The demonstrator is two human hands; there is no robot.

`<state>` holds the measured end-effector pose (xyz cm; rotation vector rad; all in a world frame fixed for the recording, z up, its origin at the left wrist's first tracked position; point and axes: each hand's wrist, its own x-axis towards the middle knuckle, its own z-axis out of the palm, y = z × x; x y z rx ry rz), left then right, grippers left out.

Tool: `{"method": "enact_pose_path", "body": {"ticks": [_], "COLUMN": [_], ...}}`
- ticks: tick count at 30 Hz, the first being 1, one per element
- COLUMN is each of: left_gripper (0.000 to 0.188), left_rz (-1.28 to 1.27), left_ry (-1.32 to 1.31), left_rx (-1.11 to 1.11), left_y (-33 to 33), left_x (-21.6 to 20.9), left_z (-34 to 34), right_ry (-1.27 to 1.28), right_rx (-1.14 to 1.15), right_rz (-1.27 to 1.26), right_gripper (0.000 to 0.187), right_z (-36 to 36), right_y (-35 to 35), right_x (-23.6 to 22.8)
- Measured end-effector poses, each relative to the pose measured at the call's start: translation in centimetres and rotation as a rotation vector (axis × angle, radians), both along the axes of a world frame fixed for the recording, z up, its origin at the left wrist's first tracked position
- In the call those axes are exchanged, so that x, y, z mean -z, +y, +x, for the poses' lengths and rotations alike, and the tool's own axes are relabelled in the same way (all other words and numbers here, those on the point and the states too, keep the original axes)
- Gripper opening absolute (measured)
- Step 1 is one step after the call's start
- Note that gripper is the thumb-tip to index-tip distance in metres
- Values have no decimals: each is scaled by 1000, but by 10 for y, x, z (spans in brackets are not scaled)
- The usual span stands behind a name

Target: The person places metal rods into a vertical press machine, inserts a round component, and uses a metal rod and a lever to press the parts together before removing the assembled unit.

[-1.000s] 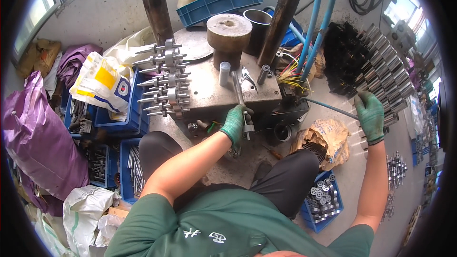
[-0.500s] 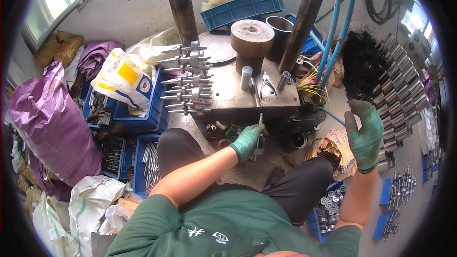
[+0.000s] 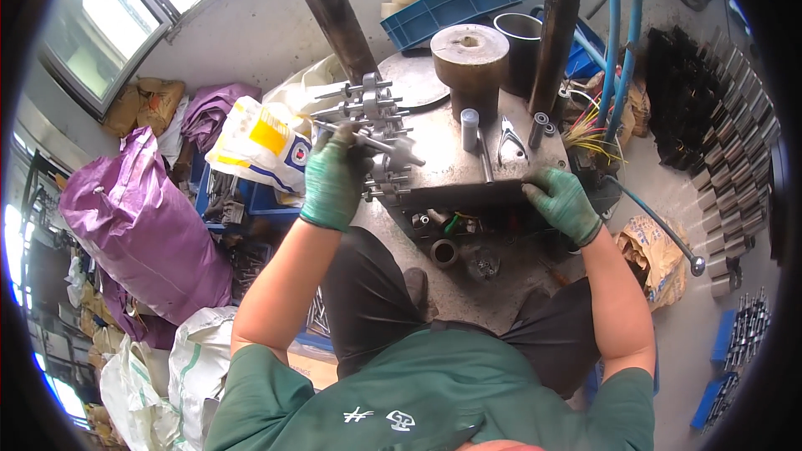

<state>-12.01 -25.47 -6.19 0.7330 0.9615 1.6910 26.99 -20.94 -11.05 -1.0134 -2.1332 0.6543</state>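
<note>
Left hand: green-gloved left hand (image 3: 334, 179), fingers curled around a thin metal rod (image 3: 368, 140) at the stacked bolted fittings (image 3: 376, 138).
Right hand: gloved right hand (image 3: 564, 203) pressed on the steel press table (image 3: 451, 169) front edge, fingers bent; anything held, probably nothing, is unclear.
Nearby: steel cylinder (image 3: 469, 63); purple sack (image 3: 138, 221) at left.

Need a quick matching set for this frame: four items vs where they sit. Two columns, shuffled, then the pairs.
Items:
1. left hand
2. right hand
3. purple sack
4. blue crate

Places:
A. behind the press, top of the picture
B. on the front right edge of the metal work plate
C. on the floor at the person's left
D. at the finned metal parts on the plate's left side

Pairs: 1-D, 2-B, 3-C, 4-A
</note>
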Motion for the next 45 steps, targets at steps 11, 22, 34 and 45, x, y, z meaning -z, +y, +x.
{"method": "enact_pose_path", "body": {"ticks": [11,22,34,45], "left_gripper": [15,32,47,58], "left_rz": [-249,-165,-1363,-1469], "left_ry": [-318,43,1124,1078], "left_rx": [77,-192,-146,57], "left_y": [37,-45,-281,-291], "left_x": [41,69,439,457], "left_z": [-87,-118,-283,-178], "right_ry": [138,36,-31,183], "right_rx": [16,456,415,352], "right_rz": [61,398,448,183], "right_gripper": [23,30,37,27], "right_z": [-6,8,-10,29], "right_y": [18,84,136,137], "right_x": [12,36,81,79]}}
